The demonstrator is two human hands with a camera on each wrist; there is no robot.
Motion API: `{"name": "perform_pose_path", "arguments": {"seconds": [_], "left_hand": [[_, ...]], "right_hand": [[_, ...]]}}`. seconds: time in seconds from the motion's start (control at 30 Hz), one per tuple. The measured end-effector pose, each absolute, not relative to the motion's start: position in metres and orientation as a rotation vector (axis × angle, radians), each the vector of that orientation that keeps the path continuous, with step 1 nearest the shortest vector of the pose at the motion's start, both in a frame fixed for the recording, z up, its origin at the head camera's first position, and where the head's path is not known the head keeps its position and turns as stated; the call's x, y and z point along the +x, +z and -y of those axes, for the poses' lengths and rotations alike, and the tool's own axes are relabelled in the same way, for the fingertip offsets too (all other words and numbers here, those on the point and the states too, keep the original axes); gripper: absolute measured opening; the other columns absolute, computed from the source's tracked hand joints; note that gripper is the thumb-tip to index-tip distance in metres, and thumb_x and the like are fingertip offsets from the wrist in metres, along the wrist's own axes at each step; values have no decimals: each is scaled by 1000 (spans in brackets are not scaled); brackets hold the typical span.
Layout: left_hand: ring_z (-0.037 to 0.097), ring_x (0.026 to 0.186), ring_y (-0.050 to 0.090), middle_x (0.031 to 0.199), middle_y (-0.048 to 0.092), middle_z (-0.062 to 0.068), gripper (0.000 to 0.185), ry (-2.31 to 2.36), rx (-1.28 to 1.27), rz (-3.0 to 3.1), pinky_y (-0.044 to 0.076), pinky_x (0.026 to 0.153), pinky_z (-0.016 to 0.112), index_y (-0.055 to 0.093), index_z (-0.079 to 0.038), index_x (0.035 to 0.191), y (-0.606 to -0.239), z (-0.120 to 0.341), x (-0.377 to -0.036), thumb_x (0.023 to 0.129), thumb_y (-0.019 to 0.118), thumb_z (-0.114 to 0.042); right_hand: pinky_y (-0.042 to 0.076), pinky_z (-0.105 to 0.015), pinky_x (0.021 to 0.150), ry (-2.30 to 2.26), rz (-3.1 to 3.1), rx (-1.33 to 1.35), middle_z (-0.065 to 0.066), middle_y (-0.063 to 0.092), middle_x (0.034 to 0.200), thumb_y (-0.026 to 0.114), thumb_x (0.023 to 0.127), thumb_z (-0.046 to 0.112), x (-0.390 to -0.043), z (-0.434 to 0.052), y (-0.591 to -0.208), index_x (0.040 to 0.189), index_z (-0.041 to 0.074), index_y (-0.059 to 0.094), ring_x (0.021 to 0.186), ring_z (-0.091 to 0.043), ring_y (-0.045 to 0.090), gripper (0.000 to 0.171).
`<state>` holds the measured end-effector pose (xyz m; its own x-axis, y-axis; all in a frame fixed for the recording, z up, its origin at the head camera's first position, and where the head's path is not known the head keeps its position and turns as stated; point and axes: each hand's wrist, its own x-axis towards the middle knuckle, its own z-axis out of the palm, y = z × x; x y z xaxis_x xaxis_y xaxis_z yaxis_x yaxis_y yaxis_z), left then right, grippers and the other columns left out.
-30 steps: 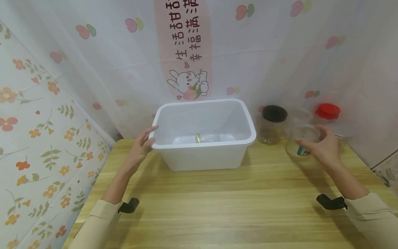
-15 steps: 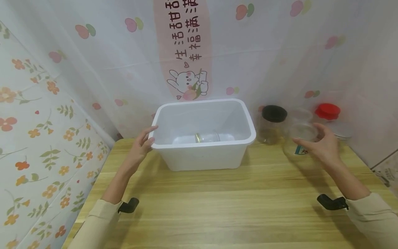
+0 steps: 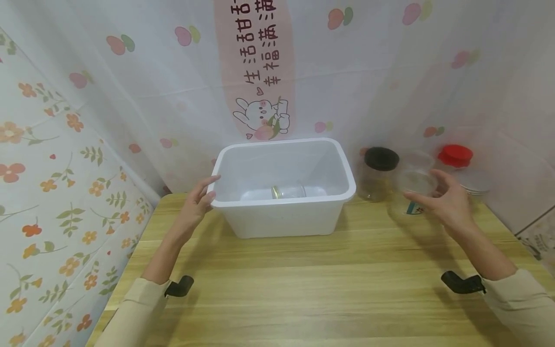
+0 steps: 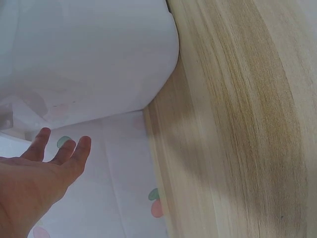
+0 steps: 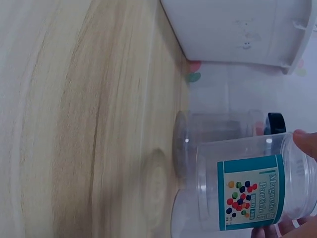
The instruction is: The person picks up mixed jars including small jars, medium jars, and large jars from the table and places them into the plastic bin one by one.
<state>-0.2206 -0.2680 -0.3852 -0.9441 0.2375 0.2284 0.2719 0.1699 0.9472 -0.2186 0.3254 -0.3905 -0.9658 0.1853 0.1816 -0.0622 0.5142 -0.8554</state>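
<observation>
**Right hand lifted clear jar, left hand at bin corner**

The clear jar [image 3: 415,185] with the teal label stood upright, long axis vertical, open mouth up, raised just off the tabletop [image 3: 303,284] per the right wrist view. The right hand [image 3: 448,202] held it from the side; the grip was curled round the jar wall, thumb on the near side, fingertips [image 5: 306,144] showing at the rim. The jar sat right of the white bin [image 3: 284,185], just beside the black-lidded jar [image 3: 380,173], with a red-lidded jar [image 3: 455,156] and a stack of lids behind it near the wall.

The left hand [image 3: 197,205] rested at the bin's left front corner, fingers straight and slightly spread, touching the rim, holding nothing. A small glass jar [image 3: 288,191] lay on its side inside the bin.

Wide bare tabletop lay in front of the bin; walls closed the back and left edges.
</observation>
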Motion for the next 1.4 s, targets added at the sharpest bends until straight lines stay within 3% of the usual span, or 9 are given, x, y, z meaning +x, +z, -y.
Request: {"name": "perform_pose_path", "arguments": {"seconds": [0.17, 0.33, 0.63, 0.77, 0.93, 1.07, 1.4], "left_hand": [[44, 131, 44, 154, 39, 22, 47, -1935, -509, 2383, 46, 100, 29, 38, -15, 157, -386, 269, -221, 110, 43, -23], [45, 131, 43, 153, 39, 24, 47, -1942, -526, 2376, 46, 101, 30, 38, -14, 157, -385, 268, -221, 110, 44, -22], [39, 136, 43, 155, 39, 19, 45, -1925, -523, 2381, 41, 109, 46, 42, -8, 153, -384, 269, -221, 110, 46, -21], [39, 137, 41, 156, 39, 17, 45, -1912, -509, 2384, 42, 108, 43, 44, -5, 152, -382, 270, -221, 110, 48, -21], [43, 133, 44, 153, 42, 22, 44, -1907, -479, 2388, 47, 100, 32, 48, -5, 150, -380, 271, -219, 109, 50, -22], [44, 130, 46, 149, 45, 25, 44, -1918, -457, 2392, 47, 99, 32, 50, -5, 148, -377, 271, -218, 109, 52, -24], [32, 128, 50, 149, 49, 15, 45, -1927, -401, 2407, 47, 100, 33, 51, -4, 147, -376, 272, -217, 108, 54, -25]], "right_hand": [[47, -14, 61, 1488, 2478, -60, -11, 45, 130, 85, 85, 16, -218, -321, -388, 158, 1, 29, 94, -13, 46, 93], [47, -12, 65, 1505, 2487, -42, -17, 43, 140, 85, 86, 17, -217, -317, -387, 158, 2, 28, 102, -16, 48, 93], [44, -7, 73, 1472, 2523, -12, -25, 38, 149, 84, 88, 20, -217, -312, -385, 158, 1, 28, 122, -38, 45, 92], [42, -6, 76, 1475, 2531, -3, -26, 35, 153, 83, 88, 21, -218, -310, -383, 159, 2, 27, 129, -45, 41, 93], [40, -4, 78, 1467, 2537, 2, -24, 34, 155, 84, 88, 22, -220, -307, -381, 159, 4, 28, 132, -46, 40, 93], [40, -4, 79, 1463, 2537, -2, -23, 35, 154, 84, 87, 23, -220, -307, -379, 160, 5, 28, 132, -45, 40, 93], [42, -6, 75, 1466, 2530, 5, -23, 37, 151, 85, 87, 23, -220, -302, -375, 159, 5, 28, 125, -43, 43, 94]]}}
